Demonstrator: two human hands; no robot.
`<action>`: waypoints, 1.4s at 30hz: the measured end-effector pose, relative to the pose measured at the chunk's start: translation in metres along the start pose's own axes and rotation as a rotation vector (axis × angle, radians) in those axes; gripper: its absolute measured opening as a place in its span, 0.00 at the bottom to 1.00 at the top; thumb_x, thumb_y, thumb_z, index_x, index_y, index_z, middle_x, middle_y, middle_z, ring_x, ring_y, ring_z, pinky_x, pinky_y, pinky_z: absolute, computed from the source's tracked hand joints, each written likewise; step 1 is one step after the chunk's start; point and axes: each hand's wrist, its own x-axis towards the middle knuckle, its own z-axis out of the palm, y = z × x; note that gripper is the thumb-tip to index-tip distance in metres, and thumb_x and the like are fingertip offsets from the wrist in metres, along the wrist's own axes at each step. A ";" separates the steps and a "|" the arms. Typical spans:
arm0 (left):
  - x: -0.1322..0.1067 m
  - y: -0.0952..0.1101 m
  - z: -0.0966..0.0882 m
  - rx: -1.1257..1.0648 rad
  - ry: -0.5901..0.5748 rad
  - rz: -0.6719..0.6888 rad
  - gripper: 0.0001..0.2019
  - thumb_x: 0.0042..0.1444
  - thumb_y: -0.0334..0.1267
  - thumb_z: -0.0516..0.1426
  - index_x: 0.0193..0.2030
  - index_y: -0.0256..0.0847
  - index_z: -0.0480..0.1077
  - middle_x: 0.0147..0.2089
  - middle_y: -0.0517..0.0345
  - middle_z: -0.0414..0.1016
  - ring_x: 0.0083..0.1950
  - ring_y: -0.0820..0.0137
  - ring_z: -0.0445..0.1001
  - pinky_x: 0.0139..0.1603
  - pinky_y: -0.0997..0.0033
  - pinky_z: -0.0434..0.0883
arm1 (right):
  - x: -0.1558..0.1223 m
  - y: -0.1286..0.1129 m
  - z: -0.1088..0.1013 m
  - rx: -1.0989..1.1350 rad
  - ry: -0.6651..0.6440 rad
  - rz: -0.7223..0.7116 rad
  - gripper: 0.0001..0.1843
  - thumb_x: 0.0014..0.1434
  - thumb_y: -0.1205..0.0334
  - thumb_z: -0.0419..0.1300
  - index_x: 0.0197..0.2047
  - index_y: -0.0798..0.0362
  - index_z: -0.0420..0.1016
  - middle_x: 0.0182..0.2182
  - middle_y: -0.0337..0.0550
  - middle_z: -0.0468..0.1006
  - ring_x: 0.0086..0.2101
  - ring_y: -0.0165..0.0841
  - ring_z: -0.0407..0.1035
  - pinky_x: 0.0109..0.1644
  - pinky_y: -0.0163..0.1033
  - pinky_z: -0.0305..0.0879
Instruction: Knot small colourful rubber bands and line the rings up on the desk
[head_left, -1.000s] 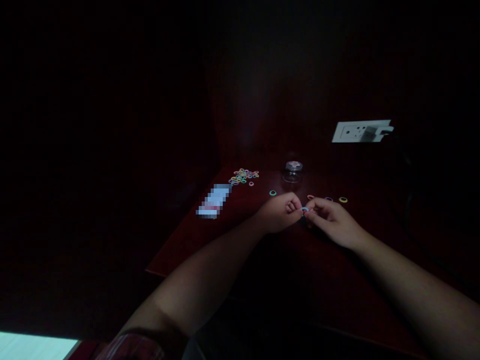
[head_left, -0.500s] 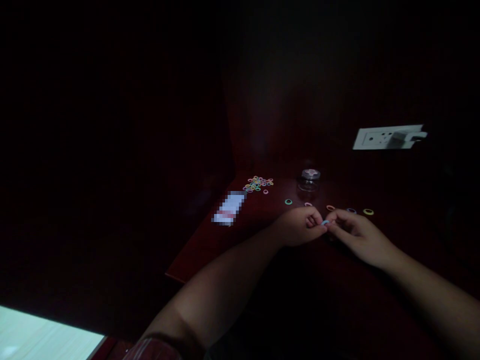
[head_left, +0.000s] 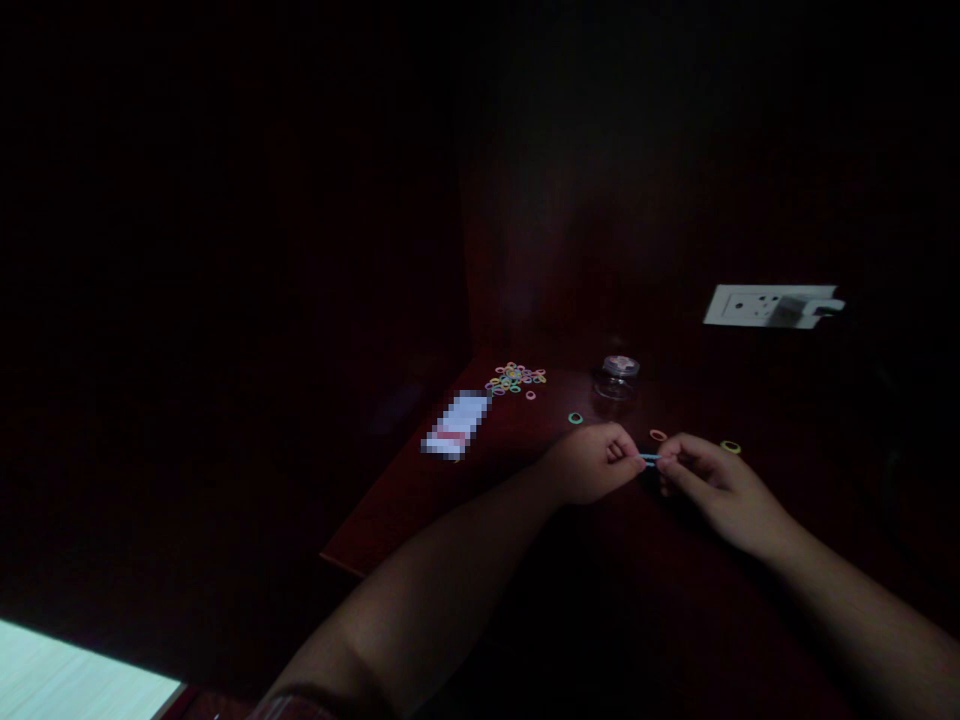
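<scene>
A light blue hair tie (head_left: pixel 649 459) is stretched between my two hands, above the dark red table (head_left: pixel 390 530). My left hand (head_left: pixel 600 463) pinches one end of it between thumb and finger. At the other end, the fingertips of my right hand (head_left: pixel 705 475) are closed on it. Just beyond the hands lie a green hair tie (head_left: pixel 575 418), an orange hair tie (head_left: pixel 658 435) and a yellow hair tie (head_left: pixel 730 447). Behind them stands a clear jar (head_left: pixel 617 380) with its lid on.
A pile of pastel hair ties (head_left: pixel 512 379) lies at the back left, with a single pink one (head_left: pixel 531 395) beside it. A blurred-out phone-like rectangle (head_left: pixel 456 427) rests near the left edge. On the back wall is a socket plate (head_left: pixel 739 306) with a plug in it.
The blue hair tie was bunched between my fingertips and is now pulled out into two strands. My hands have drawn slightly apart, and the view has tilted up a little.
</scene>
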 end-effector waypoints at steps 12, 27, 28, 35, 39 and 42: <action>0.001 -0.001 0.000 0.035 0.028 0.027 0.06 0.52 0.37 0.56 0.31 0.36 0.66 0.26 0.61 0.67 0.27 0.76 0.65 0.28 0.77 0.63 | 0.000 -0.003 0.002 0.009 0.022 -0.033 0.12 0.60 0.52 0.52 0.31 0.51 0.65 0.22 0.39 0.69 0.25 0.31 0.64 0.31 0.37 0.61; 0.003 0.002 0.002 -0.074 0.050 0.029 0.07 0.52 0.38 0.57 0.34 0.35 0.67 0.31 0.59 0.70 0.30 0.76 0.66 0.33 0.75 0.64 | -0.002 -0.011 0.005 0.044 0.067 -0.084 0.10 0.60 0.56 0.53 0.31 0.52 0.65 0.23 0.38 0.69 0.26 0.31 0.63 0.31 0.37 0.60; 0.004 0.001 0.001 -0.094 0.051 0.025 0.07 0.52 0.38 0.57 0.34 0.35 0.67 0.30 0.59 0.69 0.30 0.77 0.65 0.32 0.76 0.63 | -0.002 -0.011 0.004 0.068 0.079 -0.075 0.10 0.60 0.56 0.53 0.31 0.52 0.65 0.23 0.38 0.69 0.25 0.31 0.63 0.30 0.36 0.60; 0.009 -0.006 0.003 -0.290 0.022 -0.034 0.08 0.52 0.37 0.57 0.33 0.33 0.66 0.30 0.58 0.70 0.30 0.77 0.66 0.33 0.76 0.63 | -0.003 -0.013 0.005 0.157 0.093 -0.081 0.09 0.59 0.57 0.54 0.31 0.53 0.65 0.22 0.38 0.68 0.24 0.29 0.63 0.29 0.35 0.59; 0.008 -0.008 0.004 -0.305 -0.008 -0.032 0.10 0.52 0.39 0.58 0.35 0.34 0.67 0.31 0.57 0.71 0.31 0.76 0.68 0.33 0.76 0.63 | -0.003 -0.014 0.007 0.180 0.086 -0.097 0.09 0.59 0.57 0.55 0.32 0.53 0.66 0.22 0.38 0.69 0.24 0.29 0.63 0.30 0.35 0.60; 0.008 -0.009 0.003 -0.268 -0.022 -0.013 0.10 0.51 0.40 0.58 0.35 0.34 0.68 0.31 0.57 0.71 0.30 0.77 0.67 0.32 0.76 0.63 | -0.002 -0.012 0.007 0.191 0.083 -0.094 0.09 0.59 0.57 0.55 0.32 0.53 0.66 0.22 0.38 0.69 0.25 0.29 0.63 0.30 0.35 0.60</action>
